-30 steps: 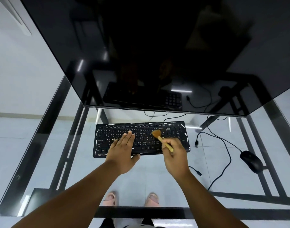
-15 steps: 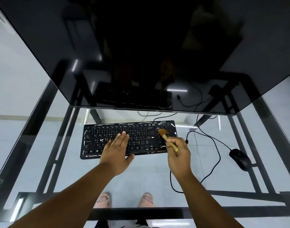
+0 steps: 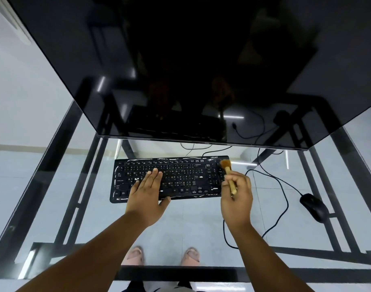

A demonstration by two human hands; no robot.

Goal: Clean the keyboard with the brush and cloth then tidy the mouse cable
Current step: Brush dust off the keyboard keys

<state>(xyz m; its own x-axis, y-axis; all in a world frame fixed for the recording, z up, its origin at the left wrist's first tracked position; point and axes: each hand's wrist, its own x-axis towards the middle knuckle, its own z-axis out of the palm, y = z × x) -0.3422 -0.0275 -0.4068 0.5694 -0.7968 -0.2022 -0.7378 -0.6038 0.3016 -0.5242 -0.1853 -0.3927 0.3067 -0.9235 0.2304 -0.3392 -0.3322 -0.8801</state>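
A black keyboard [image 3: 180,175] lies on the glass desk in front of me. My left hand [image 3: 147,194] rests flat on its left-middle keys, fingers together and holding nothing. My right hand [image 3: 237,197] grips a small wooden-handled brush [image 3: 227,171] whose brown bristles touch the keyboard's top right corner. A black mouse [image 3: 314,207] sits to the right, and its black cable [image 3: 279,186] loops loosely across the glass between mouse and keyboard. No cloth is in view.
A large dark monitor [image 3: 201,70] overhangs the far side of the keyboard. The glass desk [image 3: 54,197] has a black metal frame, with its front edge near my body. My feet show through the glass below.
My right hand has swept the brush rightward, from the middle-right keys to the keyboard's top right corner. My left hand has stayed flat on the keys.
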